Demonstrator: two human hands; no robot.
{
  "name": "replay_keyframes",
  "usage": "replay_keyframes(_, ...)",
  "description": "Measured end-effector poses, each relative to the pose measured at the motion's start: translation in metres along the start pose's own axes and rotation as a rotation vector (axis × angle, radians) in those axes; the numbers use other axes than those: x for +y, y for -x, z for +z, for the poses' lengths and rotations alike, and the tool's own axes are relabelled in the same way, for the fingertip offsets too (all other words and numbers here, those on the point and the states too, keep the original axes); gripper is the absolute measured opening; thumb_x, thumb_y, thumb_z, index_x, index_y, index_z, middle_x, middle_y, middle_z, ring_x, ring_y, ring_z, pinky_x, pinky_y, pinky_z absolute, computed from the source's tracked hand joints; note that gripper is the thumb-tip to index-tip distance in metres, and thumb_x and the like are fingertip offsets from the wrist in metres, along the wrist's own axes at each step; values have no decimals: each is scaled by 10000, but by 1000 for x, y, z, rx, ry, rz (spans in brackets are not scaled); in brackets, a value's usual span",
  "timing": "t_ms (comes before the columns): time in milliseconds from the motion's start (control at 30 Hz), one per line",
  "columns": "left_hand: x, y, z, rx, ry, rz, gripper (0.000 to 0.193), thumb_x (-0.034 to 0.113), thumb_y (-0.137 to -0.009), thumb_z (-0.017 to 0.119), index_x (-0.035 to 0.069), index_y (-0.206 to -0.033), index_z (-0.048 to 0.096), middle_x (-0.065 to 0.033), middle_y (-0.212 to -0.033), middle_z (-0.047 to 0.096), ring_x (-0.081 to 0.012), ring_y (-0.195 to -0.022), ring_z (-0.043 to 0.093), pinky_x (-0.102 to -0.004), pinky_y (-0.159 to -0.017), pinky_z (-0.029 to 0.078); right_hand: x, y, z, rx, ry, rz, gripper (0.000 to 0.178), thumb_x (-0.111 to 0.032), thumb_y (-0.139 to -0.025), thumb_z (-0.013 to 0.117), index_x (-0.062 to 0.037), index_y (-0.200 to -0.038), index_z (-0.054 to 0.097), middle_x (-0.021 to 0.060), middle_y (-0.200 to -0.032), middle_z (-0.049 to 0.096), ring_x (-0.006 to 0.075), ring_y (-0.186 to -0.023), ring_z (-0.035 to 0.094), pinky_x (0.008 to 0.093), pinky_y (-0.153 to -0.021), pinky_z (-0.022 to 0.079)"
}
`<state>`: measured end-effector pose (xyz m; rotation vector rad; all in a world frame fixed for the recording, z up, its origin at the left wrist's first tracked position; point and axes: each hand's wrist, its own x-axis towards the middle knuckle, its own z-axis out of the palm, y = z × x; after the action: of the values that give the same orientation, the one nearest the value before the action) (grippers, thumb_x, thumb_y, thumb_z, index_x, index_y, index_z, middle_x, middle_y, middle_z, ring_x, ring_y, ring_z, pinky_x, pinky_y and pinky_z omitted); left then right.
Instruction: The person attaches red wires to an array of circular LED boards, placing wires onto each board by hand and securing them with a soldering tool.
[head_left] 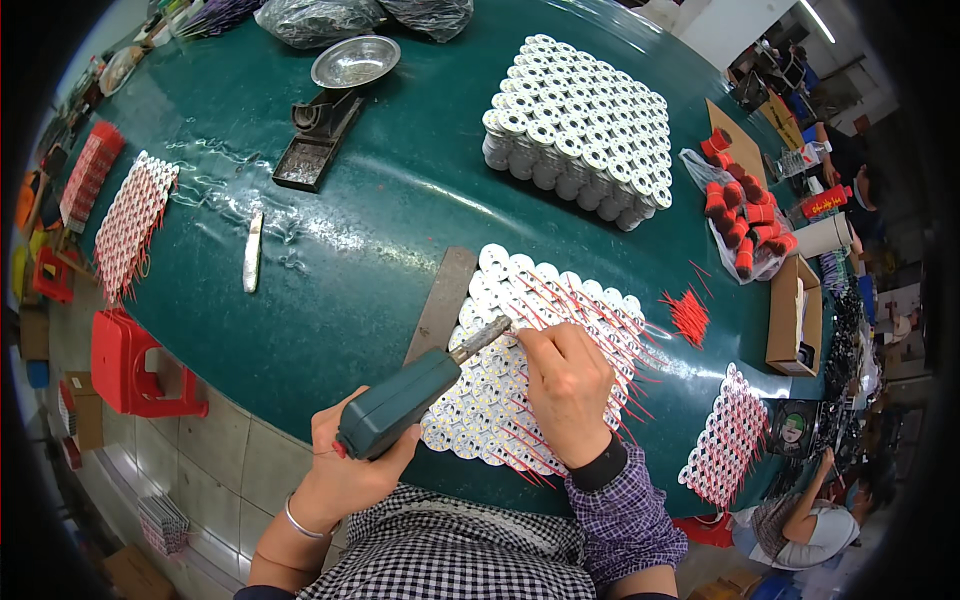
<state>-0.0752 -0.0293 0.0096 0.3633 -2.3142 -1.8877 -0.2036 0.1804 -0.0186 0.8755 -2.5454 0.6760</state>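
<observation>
My left hand (345, 465) is wrapped round a dark green soldering gun (398, 402). The gun's metal tip points up and right, over a block of round white LED boards (478, 385). Right at the tip, my right hand (570, 390) pinches a thin red wire, mostly hidden by the fingers. Many red wires (560, 300) lie across the far and right part of the block, with some at its near edge. The boards at left bear no wires. A flat metal bar (441, 305) lies along the block's left side.
A pile of loose red wires (688, 316) lies to the right. Stacked white round parts (580, 130) stand farther back. Another wired board block (726, 440) sits near the right edge, by a cardboard box (790, 320). At left lie a knife-like tool (253, 252) and a black tray (318, 145).
</observation>
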Motion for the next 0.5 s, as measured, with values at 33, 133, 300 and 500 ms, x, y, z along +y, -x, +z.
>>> replay_keyframes(33, 1, 2, -1, -1, 0, 1, 178, 9, -819, 782, -44, -975, 714, -72, -851, 715, -110, -700, 650, -249, -623, 504, 0, 0, -1, -2, 2, 0, 200, 21, -748, 720, -43, -937, 731, 66, -806, 571, 234, -726, 605, 366, -613, 484)
replay_keyframes(133, 2, 7, -5, 62, -9, 58, 214, 8, -814, 792, -56, -1006, 722, -88, -888, 754, -115, -728, 686, -250, -648, 533, -1, -1, 0, 11, -10, 10, 189, 17, -758, 724, -41, -938, 724, 64, -807, 572, 239, -738, 602, 370, -633, 480)
replay_keyframes(300, 4, 10, -6, 111, 86, 27, 209, 13, -816, 799, -56, -1001, 730, -104, -890, 767, -136, -725, 707, -261, -659, 549, -11, -5, -12, 30, -4, -19, 191, 14, -767, 728, -42, -949, 719, 59, -804, 573, 237, -747, 601, 365, -655, 471)
replay_keyframes(500, 1, 12, -7, 89, 34, 70, 195, -1, -816, 795, -49, -994, 729, -105, -898, 761, -129, -745, 702, -263, -667, 540, -11, 3, -4, -4, -17, 0, 170, 9, -786, 732, -42, -948, 721, 64, -786, 565, 237, -731, 601, 372, -641, 469)
